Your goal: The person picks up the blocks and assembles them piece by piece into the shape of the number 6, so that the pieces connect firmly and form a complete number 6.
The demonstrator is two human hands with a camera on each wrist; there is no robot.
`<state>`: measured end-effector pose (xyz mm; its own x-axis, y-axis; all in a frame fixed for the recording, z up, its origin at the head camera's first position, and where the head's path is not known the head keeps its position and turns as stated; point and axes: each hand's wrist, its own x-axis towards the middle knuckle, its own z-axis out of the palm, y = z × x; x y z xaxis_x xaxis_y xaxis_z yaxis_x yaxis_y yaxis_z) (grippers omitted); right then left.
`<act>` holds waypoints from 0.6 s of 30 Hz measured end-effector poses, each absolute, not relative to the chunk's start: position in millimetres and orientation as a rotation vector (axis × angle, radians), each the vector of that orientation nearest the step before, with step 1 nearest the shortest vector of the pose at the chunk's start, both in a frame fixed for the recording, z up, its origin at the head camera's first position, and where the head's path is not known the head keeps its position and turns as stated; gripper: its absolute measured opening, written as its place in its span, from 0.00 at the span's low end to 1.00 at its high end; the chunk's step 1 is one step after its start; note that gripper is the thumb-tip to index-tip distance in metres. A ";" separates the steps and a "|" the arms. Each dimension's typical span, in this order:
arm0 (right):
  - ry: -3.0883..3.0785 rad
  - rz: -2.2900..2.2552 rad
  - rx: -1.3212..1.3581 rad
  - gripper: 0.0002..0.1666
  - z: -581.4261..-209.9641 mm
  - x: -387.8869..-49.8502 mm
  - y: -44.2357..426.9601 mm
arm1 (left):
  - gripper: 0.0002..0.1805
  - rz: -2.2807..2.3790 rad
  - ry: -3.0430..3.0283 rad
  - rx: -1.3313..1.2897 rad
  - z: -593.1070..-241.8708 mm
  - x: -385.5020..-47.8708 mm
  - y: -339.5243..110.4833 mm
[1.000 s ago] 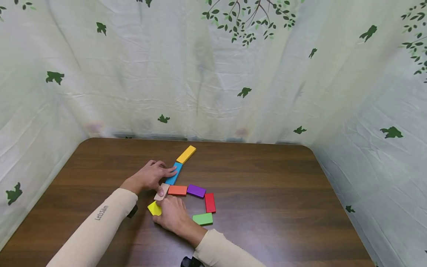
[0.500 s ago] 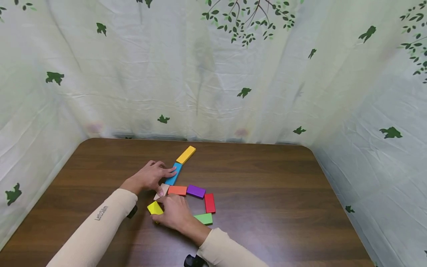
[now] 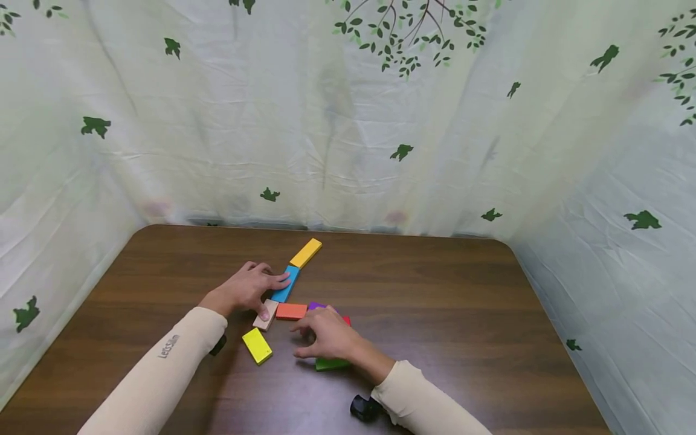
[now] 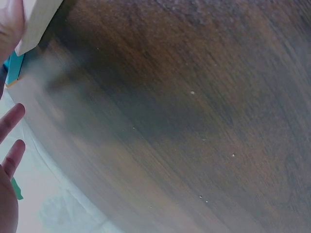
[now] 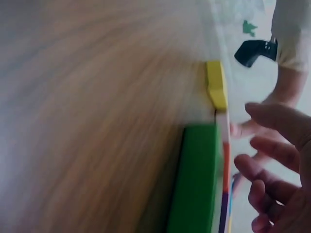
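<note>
My left hand point(image 3: 247, 290) lies over the row of blocks, a fingertip on the blue block point(image 3: 282, 295) and the thumb on the pale wooden block point(image 3: 264, 325). Some of its fingers stretch out straight in the left wrist view. Just below the pale block lies a yellow block point(image 3: 257, 346), apart from it. My right hand point(image 3: 328, 335) hovers to the right of the yellow block with bent, spread fingers and nothing between them. It partly covers the purple block point(image 3: 315, 306), the red block point(image 3: 347, 320) and the green block point(image 3: 328, 365).
An amber block point(image 3: 306, 253) continues the line beyond the blue one. An orange block point(image 3: 291, 312) joins the pale block to the purple one. All lie flat on a brown wooden table point(image 3: 435, 314); a leaf-patterned curtain point(image 3: 348, 121) stands behind it.
My right hand has let go of the yellow block and moved right, over the curve of blocks. The yellow block has come to lie flat, fully visible. My left hand stays in place.
</note>
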<state>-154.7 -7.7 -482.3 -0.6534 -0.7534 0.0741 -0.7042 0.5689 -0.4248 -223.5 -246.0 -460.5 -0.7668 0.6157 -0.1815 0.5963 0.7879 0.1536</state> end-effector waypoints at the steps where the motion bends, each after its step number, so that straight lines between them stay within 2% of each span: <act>1: 2.670 -0.635 -1.262 0.23 -483.0 -155.5 -3.0 | 0.52 0.126 2.755 0.940 -460.9 -223.3 -245.8; 18: 2.525 -0.620 -1.364 0.23 -488.8 -156.5 44.6 | 0.51 0.134 2.757 0.938 -463.5 -222.1 -244.6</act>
